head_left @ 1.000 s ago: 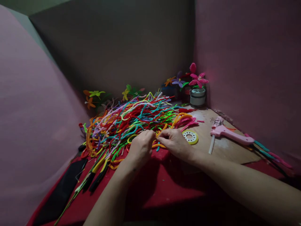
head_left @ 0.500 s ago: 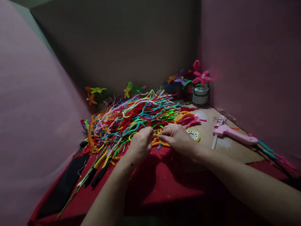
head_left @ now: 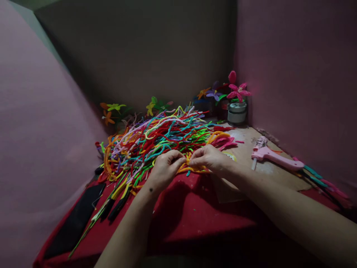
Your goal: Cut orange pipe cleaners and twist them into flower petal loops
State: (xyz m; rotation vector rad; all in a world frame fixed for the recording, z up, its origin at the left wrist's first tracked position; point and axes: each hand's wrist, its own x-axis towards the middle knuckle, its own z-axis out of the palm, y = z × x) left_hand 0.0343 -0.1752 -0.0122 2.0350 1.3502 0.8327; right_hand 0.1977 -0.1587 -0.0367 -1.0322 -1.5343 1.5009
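Note:
A big heap of colourful pipe cleaners (head_left: 164,139) covers the middle of the red table (head_left: 195,216). At its front edge my left hand (head_left: 164,167) and my right hand (head_left: 210,158) meet fingertip to fingertip. Both pinch a short orange-yellow pipe cleaner (head_left: 191,167) between them, fingers closed. My right hand covers most of a yellow-rimmed tape ring (head_left: 231,155).
A pink glue gun (head_left: 275,157) lies on a brown board (head_left: 251,149) at the right. Finished pipe-cleaner flowers (head_left: 237,91) and a small jar (head_left: 237,112) stand in the back corner. Dark strips (head_left: 75,219) lie at the front left. Pink walls close in on both sides.
Both hands have shifted slightly away from me towards the heap, fingertips kept together on the orange-yellow piece. My right hand now hides most of the tape ring.

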